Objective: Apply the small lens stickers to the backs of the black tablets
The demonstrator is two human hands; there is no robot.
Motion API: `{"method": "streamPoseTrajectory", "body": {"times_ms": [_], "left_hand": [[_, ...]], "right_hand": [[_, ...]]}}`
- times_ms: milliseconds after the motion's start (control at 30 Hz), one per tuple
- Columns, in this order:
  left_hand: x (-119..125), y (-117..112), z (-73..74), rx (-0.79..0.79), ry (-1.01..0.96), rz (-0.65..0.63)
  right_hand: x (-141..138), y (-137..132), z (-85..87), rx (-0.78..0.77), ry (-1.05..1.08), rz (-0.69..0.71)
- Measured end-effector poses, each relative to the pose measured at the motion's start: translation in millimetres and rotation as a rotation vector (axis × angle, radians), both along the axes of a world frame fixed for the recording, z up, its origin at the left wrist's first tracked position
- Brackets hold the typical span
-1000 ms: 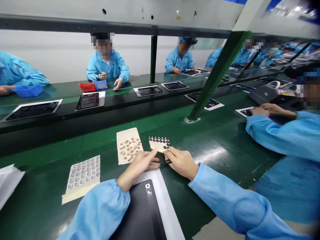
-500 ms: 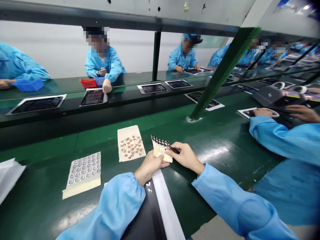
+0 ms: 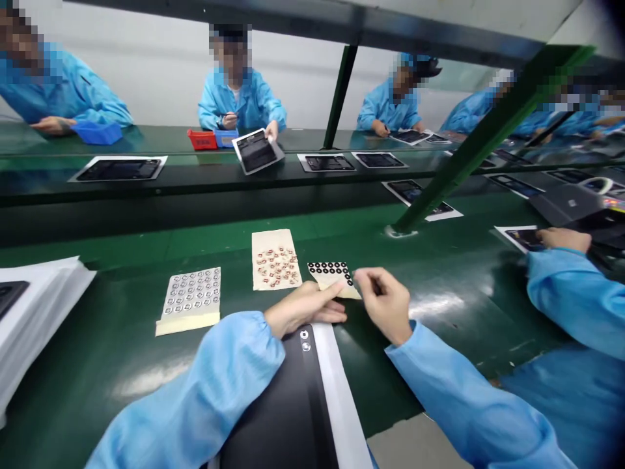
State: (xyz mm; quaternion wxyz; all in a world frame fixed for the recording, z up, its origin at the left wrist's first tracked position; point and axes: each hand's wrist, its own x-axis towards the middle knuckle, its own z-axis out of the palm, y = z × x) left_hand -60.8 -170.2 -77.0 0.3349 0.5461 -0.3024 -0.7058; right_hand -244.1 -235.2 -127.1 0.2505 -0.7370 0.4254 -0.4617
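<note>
Beside the left hand [image 3: 305, 309], black-ringed cream backing sheet [image 3: 333, 281]

A long green table [image 3: 97, 365] fills the factory room, facing a second table [image 3: 122, 140] beyond dark green steel posts [image 3: 340, 88]. Behind stands a white wall [image 3: 146, 71]; grey floor [image 3: 415, 443] shows below, and light glints off the green surface.

Stacked panels [image 3: 34, 312], red bin [image 3: 202, 139], blue bin [image 3: 96, 133], green conveyor belt [image 3: 97, 378]
</note>
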Motion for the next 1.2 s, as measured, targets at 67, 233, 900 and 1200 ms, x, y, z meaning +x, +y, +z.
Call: {"method": "streamPoseTrajectory", "body": {"times_ms": [67,233,900,1200], "left_hand": [[21,24,11.5,-0.006,-0.107,-0.065],[63,98,17.3,-0.284,-0.917,-0.228],[209,171,1.9,-0.070,-1.545,0.272],[205,176,-5.6,-0.005,-1.497,0.278]], "right_hand": [[0,31,5.7,-0.196,0.091,0.307],[6,85,4.7,-0.456,0.355,0.563],[58,79,51.8,-0.094,0.498,0.732],[224,109,30.9,-0.484,0.912,0.888]]}}
